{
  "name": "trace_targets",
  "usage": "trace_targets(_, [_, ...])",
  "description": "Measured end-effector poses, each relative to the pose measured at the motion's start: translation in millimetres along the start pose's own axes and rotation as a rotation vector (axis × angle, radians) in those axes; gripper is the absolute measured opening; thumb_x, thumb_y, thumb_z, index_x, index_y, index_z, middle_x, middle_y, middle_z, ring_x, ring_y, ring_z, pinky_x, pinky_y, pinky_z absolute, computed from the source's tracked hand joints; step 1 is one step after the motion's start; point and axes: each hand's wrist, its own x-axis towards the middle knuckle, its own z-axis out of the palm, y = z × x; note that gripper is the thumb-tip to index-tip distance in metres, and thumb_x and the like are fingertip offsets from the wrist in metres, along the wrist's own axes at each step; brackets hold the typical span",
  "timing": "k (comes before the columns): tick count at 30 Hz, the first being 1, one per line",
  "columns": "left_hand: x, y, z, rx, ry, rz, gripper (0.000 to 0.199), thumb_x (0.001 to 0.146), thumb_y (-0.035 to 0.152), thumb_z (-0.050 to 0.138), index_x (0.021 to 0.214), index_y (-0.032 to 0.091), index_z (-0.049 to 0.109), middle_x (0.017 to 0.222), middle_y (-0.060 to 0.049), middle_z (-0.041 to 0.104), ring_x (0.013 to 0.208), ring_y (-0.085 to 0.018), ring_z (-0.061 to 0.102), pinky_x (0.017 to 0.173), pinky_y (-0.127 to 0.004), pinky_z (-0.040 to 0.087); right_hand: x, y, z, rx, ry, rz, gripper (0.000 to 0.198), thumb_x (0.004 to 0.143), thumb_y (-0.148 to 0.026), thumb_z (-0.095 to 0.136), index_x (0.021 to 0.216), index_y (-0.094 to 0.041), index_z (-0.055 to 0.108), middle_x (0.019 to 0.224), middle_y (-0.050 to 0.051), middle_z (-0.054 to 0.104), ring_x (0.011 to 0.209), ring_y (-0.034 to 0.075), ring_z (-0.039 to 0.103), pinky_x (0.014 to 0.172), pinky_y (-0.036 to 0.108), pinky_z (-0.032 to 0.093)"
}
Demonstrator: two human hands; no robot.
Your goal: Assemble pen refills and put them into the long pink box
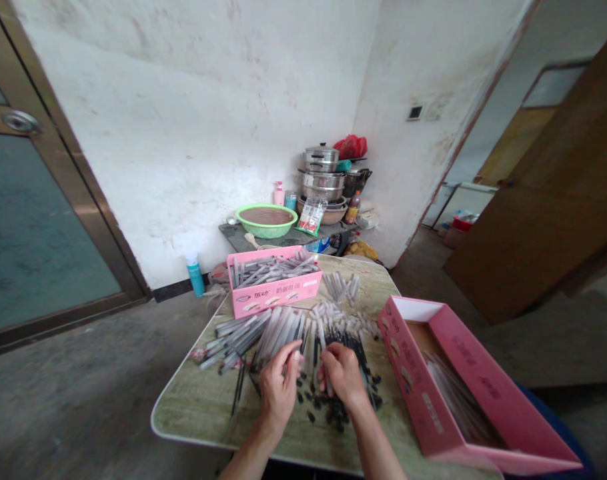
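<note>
My left hand [278, 381] is closed in a pinch above the near part of the table; what lies between its fingertips is too small to make out. Beside it, my right hand [342, 375] curls its fingers round what looks like a clear pen barrel. In front of both hands spreads a row of whitish pen barrels [278, 331]. Black-filled pen parts [356, 343] lie beyond and to the right of my right hand. Small black pen caps [337, 415] are scattered beneath and around it. Grey, dark-cored pens [241, 339] form a pile at the left.
A pink box [278, 293] full of pens stands at the table's far side. Another pink box [413, 373], holding clear slender pieces, sits at the right edge. Behind the table [183, 413], a shelf carries a green basin [268, 231] and stacked steel pots [323, 183].
</note>
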Motion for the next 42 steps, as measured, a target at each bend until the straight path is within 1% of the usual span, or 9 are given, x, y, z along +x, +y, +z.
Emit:
trace_targets(7, [11, 48, 7, -0.554, -0.320, -0.329, 0.043, 0.088, 0.044, 0.050, 0.114, 0.013, 0.064, 0.104, -0.016, 0.070, 0.094, -0.025, 0.067, 0.081, -0.036, 0.054, -56, 17, -1, 1.022, -0.409, -0.014, 0.034, 0.084, -0.048, 0.051, 0.082, -0.015, 0.056, 0.044, -0.002, 0.058, 0.024, 0.008, 0.040, 0.026, 0.016, 0.029])
trace_targets(14, [1, 55, 10, -0.695, -0.389, -0.470, 0.035, 0.082, 0.043, 0.060, 0.095, 0.011, 0.066, 0.086, -0.014, 0.072, 0.080, -0.023, 0.068, 0.069, -0.030, 0.053, -75, 14, 7, 1.214, -0.371, -0.011, 0.036, 0.090, -0.048, 0.049, 0.086, -0.014, 0.061, 0.034, -0.011, 0.036, 0.025, 0.004, 0.019, 0.028, 0.016, 0.019])
trace_targets(19, [-1, 65, 15, -0.722, -0.353, -0.448, 0.031, 0.083, 0.042, 0.059, 0.089, 0.012, 0.061, 0.078, -0.011, 0.070, 0.062, -0.018, 0.064, 0.041, -0.020, 0.040, -77, 8, 4, 0.816, -0.134, -0.191, 0.041, 0.091, -0.051, 0.044, 0.075, -0.016, 0.058, 0.041, -0.009, 0.032, 0.035, 0.006, 0.023, 0.037, 0.018, 0.020])
trace_targets(25, [3, 71, 20, -0.695, -0.226, -0.352, 0.028, 0.083, 0.039, 0.060, 0.084, 0.011, 0.064, 0.072, -0.008, 0.069, 0.070, -0.019, 0.066, 0.069, -0.029, 0.052, -79, 22, 6, -0.081, 0.331, -0.417, 0.036, 0.095, -0.039, 0.037, 0.089, -0.016, 0.064, 0.056, 0.004, 0.057, 0.048, 0.015, 0.052, 0.051, 0.024, 0.035])
trace_targets(29, [27, 71, 3, -0.681, 0.052, -0.281, 0.031, 0.078, 0.044, 0.064, 0.082, 0.013, 0.063, 0.070, -0.004, 0.067, 0.067, -0.017, 0.065, 0.073, -0.033, 0.054, -88, 39, 21, -0.041, 0.430, -0.376, 0.039, 0.094, -0.044, 0.038, 0.093, -0.017, 0.067, 0.055, 0.006, 0.060, 0.048, 0.017, 0.056, 0.050, 0.025, 0.040])
trace_targets(31, [37, 72, -3, -0.644, 0.008, -0.252, 0.034, 0.079, 0.046, 0.062, 0.086, 0.013, 0.064, 0.076, -0.006, 0.068, 0.070, -0.019, 0.066, 0.073, -0.035, 0.055, -95, 39, 18, 0.131, 0.443, -0.332, 0.041, 0.092, -0.049, 0.040, 0.094, -0.019, 0.067, 0.056, 0.004, 0.061, 0.048, 0.017, 0.055, 0.049, 0.024, 0.041])
trace_targets(35, [48, 58, 10, -0.456, -0.193, -0.269, 0.039, 0.082, 0.048, 0.055, 0.098, 0.014, 0.066, 0.077, -0.008, 0.070, 0.059, -0.017, 0.064, 0.053, -0.028, 0.053, -100, 29, -34, 0.164, 0.501, -0.262, 0.045, 0.089, -0.054, 0.042, 0.097, -0.016, 0.066, 0.056, 0.002, 0.060, 0.048, 0.016, 0.053, 0.047, 0.023, 0.041])
trace_targets(39, [64, 21, 45, -0.172, -0.167, -0.234, 0.035, 0.084, 0.041, 0.050, 0.102, 0.014, 0.063, 0.070, -0.004, 0.069, 0.047, -0.014, 0.058, 0.039, -0.022, 0.044, -82, 38, -124, -0.331, 0.757, -0.066, 0.049, 0.086, -0.053, 0.042, 0.101, -0.014, 0.067, 0.067, 0.012, 0.068, 0.057, 0.022, 0.062, 0.052, 0.028, 0.042])
trace_targets(42, [81, -2, 68, -0.090, -0.149, -0.231, 0.022, 0.080, 0.030, 0.053, 0.089, 0.013, 0.065, 0.058, -0.001, 0.064, 0.045, -0.014, 0.059, 0.043, -0.023, 0.047, -60, 60, -168, -0.696, 0.589, 0.228, 0.041, 0.087, -0.046, 0.039, 0.096, -0.021, 0.070, 0.075, 0.015, 0.071, 0.064, 0.029, 0.065, 0.052, 0.033, 0.041])
